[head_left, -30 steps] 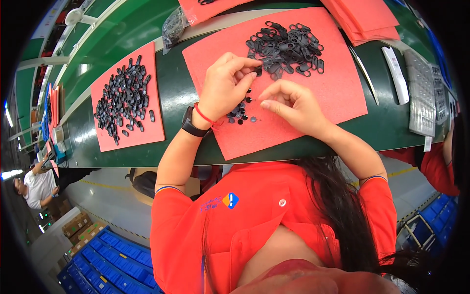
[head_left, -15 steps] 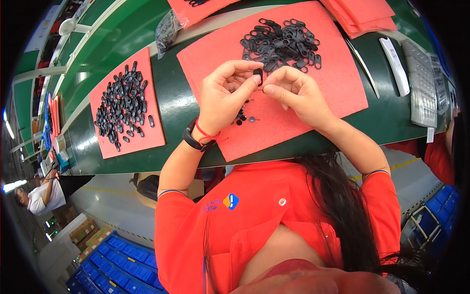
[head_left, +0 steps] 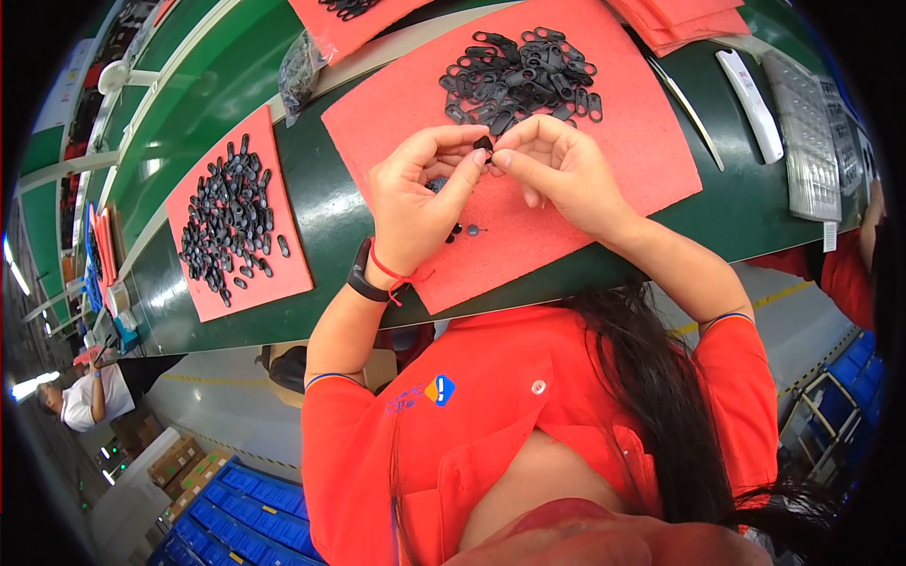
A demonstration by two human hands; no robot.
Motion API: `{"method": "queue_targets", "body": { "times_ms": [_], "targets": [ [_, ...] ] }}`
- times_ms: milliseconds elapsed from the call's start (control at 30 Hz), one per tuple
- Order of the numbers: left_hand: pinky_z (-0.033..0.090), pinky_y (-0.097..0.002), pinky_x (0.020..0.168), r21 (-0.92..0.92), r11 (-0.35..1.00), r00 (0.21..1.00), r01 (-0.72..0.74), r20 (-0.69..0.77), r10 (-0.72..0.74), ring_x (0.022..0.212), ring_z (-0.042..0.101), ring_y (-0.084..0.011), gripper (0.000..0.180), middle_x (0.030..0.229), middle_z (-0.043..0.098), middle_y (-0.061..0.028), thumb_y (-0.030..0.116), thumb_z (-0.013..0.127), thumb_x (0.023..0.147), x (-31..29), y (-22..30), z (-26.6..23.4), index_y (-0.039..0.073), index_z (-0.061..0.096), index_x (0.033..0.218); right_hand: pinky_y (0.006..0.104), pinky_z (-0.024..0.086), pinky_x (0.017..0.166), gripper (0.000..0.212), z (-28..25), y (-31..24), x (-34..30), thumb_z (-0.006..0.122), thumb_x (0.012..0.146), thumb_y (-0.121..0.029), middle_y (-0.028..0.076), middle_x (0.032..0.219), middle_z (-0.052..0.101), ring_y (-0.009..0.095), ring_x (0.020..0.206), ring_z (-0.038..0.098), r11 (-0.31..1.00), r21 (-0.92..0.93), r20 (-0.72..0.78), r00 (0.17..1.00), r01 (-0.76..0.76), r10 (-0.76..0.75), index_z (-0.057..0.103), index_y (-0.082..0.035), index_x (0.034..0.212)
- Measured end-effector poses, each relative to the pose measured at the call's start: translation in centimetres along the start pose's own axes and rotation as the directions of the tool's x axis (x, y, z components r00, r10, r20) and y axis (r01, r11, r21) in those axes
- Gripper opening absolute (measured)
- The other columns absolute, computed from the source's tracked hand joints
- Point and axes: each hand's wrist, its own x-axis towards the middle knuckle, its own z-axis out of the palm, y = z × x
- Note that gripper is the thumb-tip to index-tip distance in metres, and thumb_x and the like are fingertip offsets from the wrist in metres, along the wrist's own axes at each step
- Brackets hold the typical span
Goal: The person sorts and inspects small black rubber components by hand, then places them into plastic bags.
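My left hand (head_left: 415, 193) pinches a small black plastic part (head_left: 483, 144) between thumb and fingertips above a pink foam sheet (head_left: 566, 222). My right hand (head_left: 566, 174) is closed in a pinch right against that part; whatever its fingertips hold is too small to make out. Beyond both hands lies a heap of black oval loop-shaped pieces (head_left: 524, 80) on the same sheet. Small round dark pieces (head_left: 473, 230) lie beside my left wrist, others partly hidden behind my left hand.
Left, another pink sheet (head_left: 293, 269) bears a pile of black pieces (head_left: 226, 222). A clear bag (head_left: 298, 80) lies at the back. At right are a curved white strip (head_left: 687, 113), a white tool (head_left: 750, 106) and clear trays (head_left: 802, 141). Another person (head_left: 85, 401) is at far left.
My fingertips have come together at the black part, which is tilted now rather than upright. My right hand has moved slightly left, and the whole view has shifted a little.
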Motion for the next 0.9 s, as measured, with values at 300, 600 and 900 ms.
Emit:
{"method": "queue_targets", "body": {
  "times_ms": [300, 600, 900],
  "targets": [
    [0.051, -0.0219, 0.07, 0.048, 0.999, 1.0, 0.004, -0.005, -0.003, 0.08, 0.062, -0.0139, 0.021, 0.09, 0.061, -0.0105, -0.004, 0.058, 0.08, -0.17, 0.24, 0.09, -0.007, 0.055, 0.101, 0.0165, 0.038, 0.047, 0.011, 0.04, 0.08, 0.03, 0.057, 0.085, -0.009, 0.005, 0.082, 0.062, 0.003, 0.055, 0.048, 1.0, -0.026, 0.004, 1.0, 0.008, -0.007, 0.052, -0.003, 0.092],
    [0.05, -0.0208, 0.068, 0.101, 0.994, 0.999, -0.031, -0.022, 0.033, 0.077, 0.062, -0.0126, 0.02, 0.089, 0.062, -0.0095, -0.004, 0.059, 0.08, -0.35, 0.34, 0.29, -0.007, 0.056, 0.1, 0.0162, 0.038, 0.046, 0.012, 0.05, 0.26, 0.05, 0.057, 0.085, -0.008, 0.005, 0.081, 0.061, 0.003, 0.057, 0.049, 1.0, -0.017, 0.001, 1.0, 0.016, -0.016, 0.051, -0.003, 0.093],
    [0.05, -0.0203, 0.058, 0.102, 0.991, 0.992, -0.089, -0.083, 0.098, 0.069, 0.065, -0.0129, 0.016, 0.081, 0.064, -0.0101, -0.005, 0.06, 0.075, -0.3, -0.18, 0.68, -0.003, 0.062, 0.091, 0.0162, 0.039, 0.046, 0.019, 0.21, 0.48, -0.18, 0.058, 0.084, -0.008, 0.006, 0.085, 0.06, 0.007, 0.077, 0.059, 0.997, -0.07, -0.005, 0.999, 0.036, -0.037, 0.047, -0.002, 0.098]
  ]
}}
